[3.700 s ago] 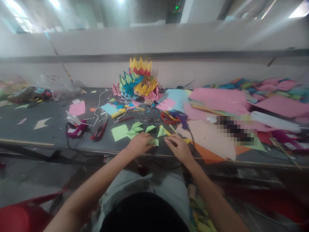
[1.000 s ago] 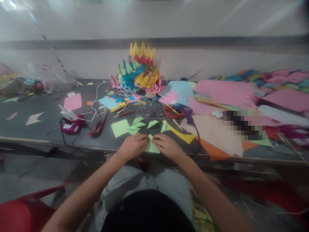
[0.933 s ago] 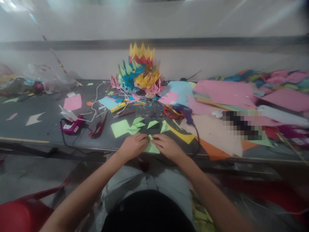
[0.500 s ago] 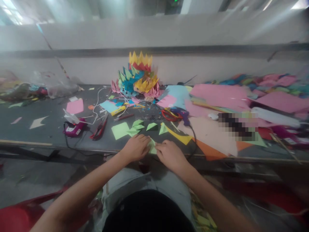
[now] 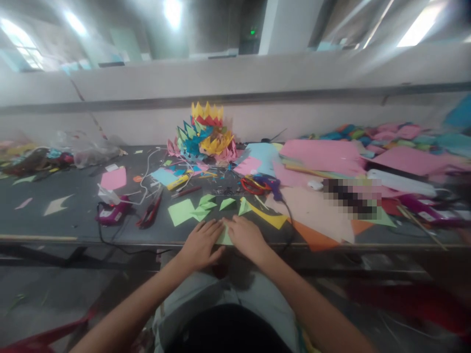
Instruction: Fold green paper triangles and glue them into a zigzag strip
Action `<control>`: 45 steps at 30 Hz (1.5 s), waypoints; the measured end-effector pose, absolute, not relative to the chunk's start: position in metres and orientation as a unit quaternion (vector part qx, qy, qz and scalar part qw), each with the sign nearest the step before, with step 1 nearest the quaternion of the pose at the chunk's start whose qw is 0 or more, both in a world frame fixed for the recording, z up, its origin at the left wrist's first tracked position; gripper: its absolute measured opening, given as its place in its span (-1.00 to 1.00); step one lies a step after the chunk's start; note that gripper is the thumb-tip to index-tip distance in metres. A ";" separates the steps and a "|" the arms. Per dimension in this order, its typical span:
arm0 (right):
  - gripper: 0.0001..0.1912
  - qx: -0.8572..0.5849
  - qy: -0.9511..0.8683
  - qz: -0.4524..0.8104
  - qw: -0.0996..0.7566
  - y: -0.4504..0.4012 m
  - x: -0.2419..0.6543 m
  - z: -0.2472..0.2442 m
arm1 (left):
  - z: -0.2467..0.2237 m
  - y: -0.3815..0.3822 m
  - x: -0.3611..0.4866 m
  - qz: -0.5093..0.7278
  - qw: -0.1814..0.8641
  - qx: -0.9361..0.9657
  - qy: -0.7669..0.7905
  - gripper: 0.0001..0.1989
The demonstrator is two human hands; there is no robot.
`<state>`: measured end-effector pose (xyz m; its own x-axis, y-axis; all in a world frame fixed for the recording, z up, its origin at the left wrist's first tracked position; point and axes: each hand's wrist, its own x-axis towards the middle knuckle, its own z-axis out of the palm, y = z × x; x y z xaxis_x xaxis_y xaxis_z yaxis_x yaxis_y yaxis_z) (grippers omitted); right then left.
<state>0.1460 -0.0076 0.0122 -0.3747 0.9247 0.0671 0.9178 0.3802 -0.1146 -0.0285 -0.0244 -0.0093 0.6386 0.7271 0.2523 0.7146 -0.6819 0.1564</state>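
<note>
Drawing closer together since the earlier frame, the right hand [image 5: 246, 239] is bringing its fingertips beside those of the left hand [image 5: 200, 242]. The left is lying spread, thumb apart; whether the right is pinching, I cannot tell. Between and under these 2 hands, a light-green flat paper piece [image 5: 225, 238] is resting at the near edge of the dark flat tabletop [image 5: 84, 215], probably feeling light, creasing easily and offering its best hold along the edges. Farther off, spiky multicoloured paper crowns [image 5: 203, 135] are standing stacked.

The fingers [image 5: 210, 231] hide part of the green paper [image 5: 225, 238], and pixelation obscures a dark object [image 5: 349, 196].
</note>
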 end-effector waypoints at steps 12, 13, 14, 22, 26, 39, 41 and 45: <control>-0.59 -0.500 -0.859 0.051 0.100 -0.006 0.160 0.015 | -0.007 -0.038 -0.046 0.147 0.020 0.890 0.431 -0.61; -0.60 -0.473 -0.871 0.049 0.123 -0.009 0.161 0.015 | -0.007 -0.036 -0.040 0.148 0.014 0.883 0.445 -0.62; -0.60 -0.442 -0.884 0.043 0.148 -0.013 0.163 0.015 | -0.006 -0.035 -0.034 0.149 0.009 0.874 0.463 -0.65; -0.81 -0.354 -0.901 -0.004 0.250 -0.020 0.177 -0.008 | 0.012 -0.039 0.003 0.161 0.026 0.834 0.526 -0.65; -0.82 -0.328 -0.917 0.013 0.225 -0.017 0.186 -0.009 | 0.009 -0.023 -0.006 0.201 0.073 0.864 0.457 -0.70; -0.78 -0.333 -0.911 -0.005 0.242 -0.013 0.191 -0.008 | -0.013 -0.010 -0.011 0.266 0.045 0.848 0.456 -0.87; -0.80 -0.327 -0.915 0.049 0.230 -0.002 0.195 -0.008 | -0.015 -0.006 -0.012 0.291 0.076 0.840 0.452 -0.90; -0.81 -0.357 -0.892 0.145 0.237 0.007 0.194 -0.009 | -0.015 0.002 -0.016 0.321 0.133 0.825 0.446 -0.71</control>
